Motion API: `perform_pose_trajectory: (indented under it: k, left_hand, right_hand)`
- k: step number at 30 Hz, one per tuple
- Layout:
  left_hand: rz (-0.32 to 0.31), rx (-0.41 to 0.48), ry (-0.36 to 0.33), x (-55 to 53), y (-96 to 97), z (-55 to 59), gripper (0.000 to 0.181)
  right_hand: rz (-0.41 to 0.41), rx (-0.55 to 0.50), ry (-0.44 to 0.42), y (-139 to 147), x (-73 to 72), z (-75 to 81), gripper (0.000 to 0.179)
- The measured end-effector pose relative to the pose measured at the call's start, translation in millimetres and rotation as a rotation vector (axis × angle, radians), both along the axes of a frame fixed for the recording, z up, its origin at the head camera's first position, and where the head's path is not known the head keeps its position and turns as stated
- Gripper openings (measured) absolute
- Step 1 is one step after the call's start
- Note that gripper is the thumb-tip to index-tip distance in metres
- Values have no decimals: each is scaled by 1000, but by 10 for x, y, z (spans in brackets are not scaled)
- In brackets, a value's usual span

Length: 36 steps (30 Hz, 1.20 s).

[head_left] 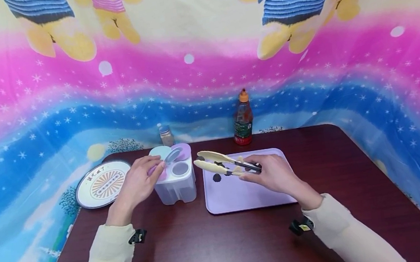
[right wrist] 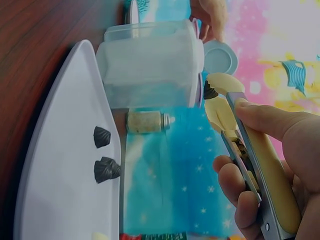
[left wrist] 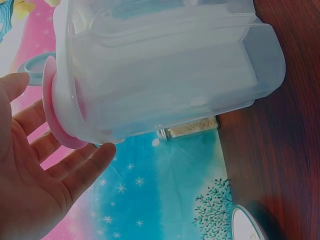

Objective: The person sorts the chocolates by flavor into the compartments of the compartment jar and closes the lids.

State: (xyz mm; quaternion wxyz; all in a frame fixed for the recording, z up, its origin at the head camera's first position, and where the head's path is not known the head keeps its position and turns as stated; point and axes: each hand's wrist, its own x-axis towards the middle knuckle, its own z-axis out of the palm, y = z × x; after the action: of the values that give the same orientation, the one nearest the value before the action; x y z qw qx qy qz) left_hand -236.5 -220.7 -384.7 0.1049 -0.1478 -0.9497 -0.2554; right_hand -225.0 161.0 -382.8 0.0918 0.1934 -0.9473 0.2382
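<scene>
My right hand [head_left: 274, 171] grips cream-tipped tongs [head_left: 213, 159] over the lilac tray [head_left: 234, 202]. In the right wrist view a dark ridged piece [right wrist: 210, 90] sits between the tong tips. More dark ridged pieces [right wrist: 107, 170] lie on the tray. To the left stands a clear box [head_left: 178, 191] with a white top and several coloured lids. Its blue-grey lid [head_left: 173, 154] is raised, beside a round opening [head_left: 180, 168]. My left hand [head_left: 141, 178] is at that lid, its thumb at the lid's edge and its fingers spread by the pink lid [left wrist: 52, 110].
A decorated plate [head_left: 106, 183] is at the table's left edge. A small jar [head_left: 166, 135] stands behind the box, and a sauce bottle [head_left: 242, 122] with an orange cap behind the tray. Patterned cloth [head_left: 191, 102] hangs around the dark table [head_left: 209, 249].
</scene>
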Motion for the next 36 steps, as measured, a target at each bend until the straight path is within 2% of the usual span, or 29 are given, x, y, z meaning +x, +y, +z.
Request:
perform_pose_trajectory:
  k: [16, 27, 36]
  left_hand:
    - [-1, 1, -6, 8, 2, 7, 51]
    - [-3, 11, -13, 5, 4, 14, 49]
    - [-3, 9, -7, 5, 0, 10, 50]
  right_hand:
    - [3, 8, -67, -285, -18, 93, 54]
    - [35, 34, -30, -411, -21, 84, 53]
    - [40, 30, -41, -426, -26, 81, 52]
